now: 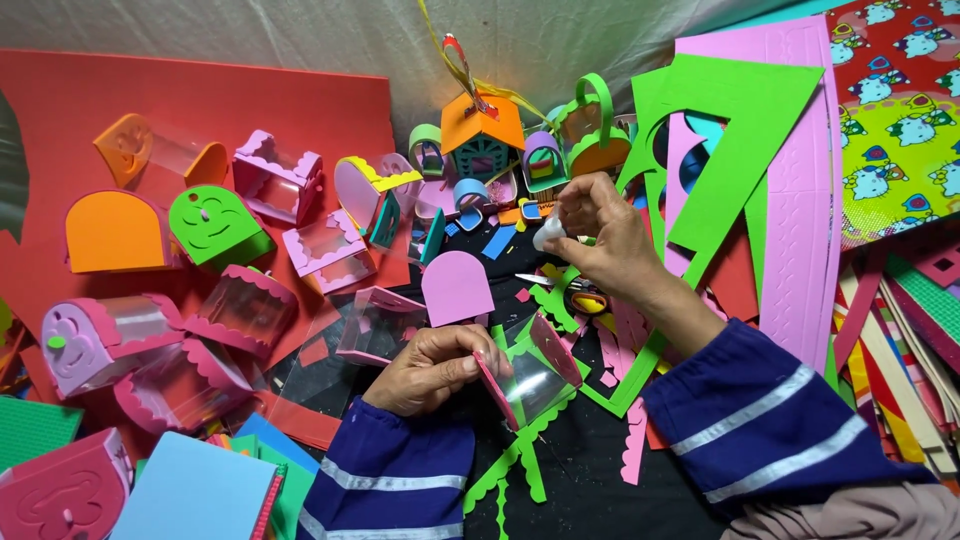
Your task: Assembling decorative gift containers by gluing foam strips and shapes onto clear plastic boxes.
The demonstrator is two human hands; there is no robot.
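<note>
Head view: Your left hand [432, 368] holds a small box [528, 372] low at centre, over the black work surface [590, 450]. The box has pink scalloped foam ends and a clear film body; its long axis runs from lower left to upper right, one pink end facing you. Thumb and fingers are pressed together on the near pink end.

Your right hand [607, 232] is raised above and right of the box, well apart from it. Its fingertips pinch a small white tube [549, 233], tip pointing down-left.

Scissors [560, 287] lie just below that hand. Finished boxes [240, 310] sit on the red sheet [60, 120] to the left; their contents cannot be made out.
</note>
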